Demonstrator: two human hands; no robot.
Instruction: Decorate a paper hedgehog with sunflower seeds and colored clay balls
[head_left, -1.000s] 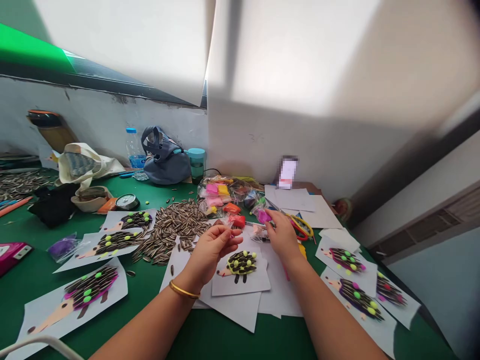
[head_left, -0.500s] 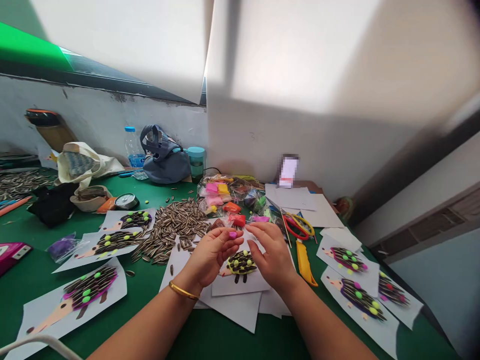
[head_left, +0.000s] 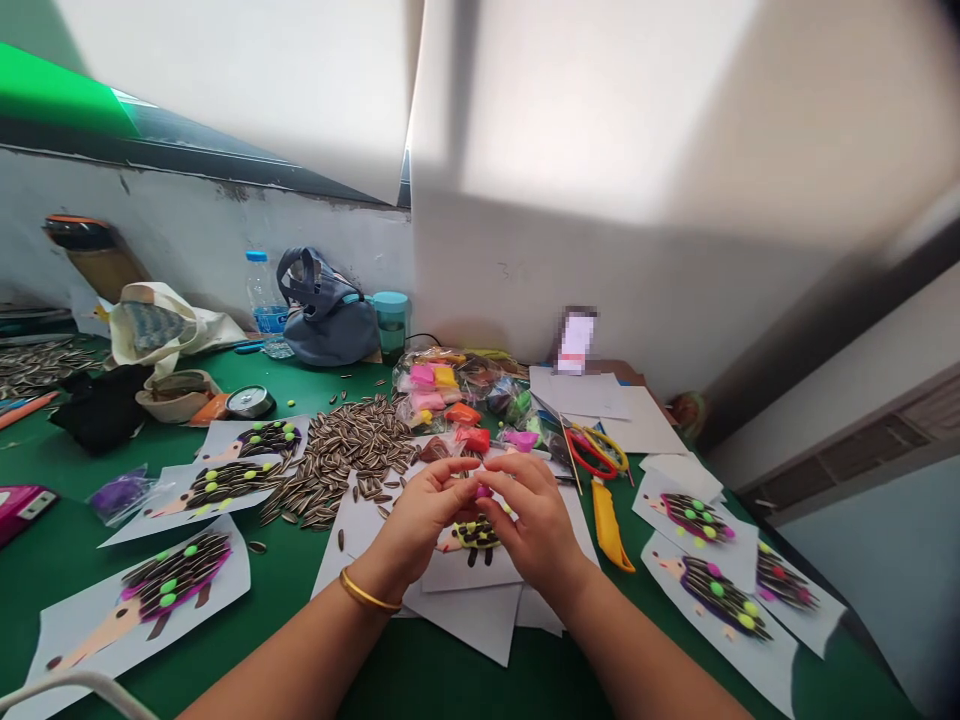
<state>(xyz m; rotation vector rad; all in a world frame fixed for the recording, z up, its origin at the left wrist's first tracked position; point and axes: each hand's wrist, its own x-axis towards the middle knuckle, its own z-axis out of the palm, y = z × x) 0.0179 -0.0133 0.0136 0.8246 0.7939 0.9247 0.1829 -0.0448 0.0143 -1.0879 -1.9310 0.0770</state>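
Note:
Between the fingertips of my left hand [head_left: 426,520] and my right hand [head_left: 536,515] is a small piece of magenta clay [head_left: 484,491]. Both hands are closed on it, fingertips meeting. Just under them lies a hedgehog picture [head_left: 480,535] with a yellow-green body, dark seeds and yellow dots, partly hidden by my fingers. It rests on a stack of white sheets [head_left: 480,615]. A large pile of striped sunflower seeds [head_left: 352,450] is left of my hands. Behind them are bagged clay packs, among them a red one [head_left: 472,438].
Finished-looking hedgehog pictures lie at left [head_left: 172,580] and right [head_left: 712,590]. A yellow cutter [head_left: 611,525] and scissors [head_left: 600,450] sit right of my hands. Behind stand a blue bag [head_left: 330,325], a bottle [head_left: 268,305] and a phone [head_left: 576,342].
My hands have come together. My right fingers have moved left onto the magenta clay, which was in my left fingertips, and the clay is slightly lower and further right.

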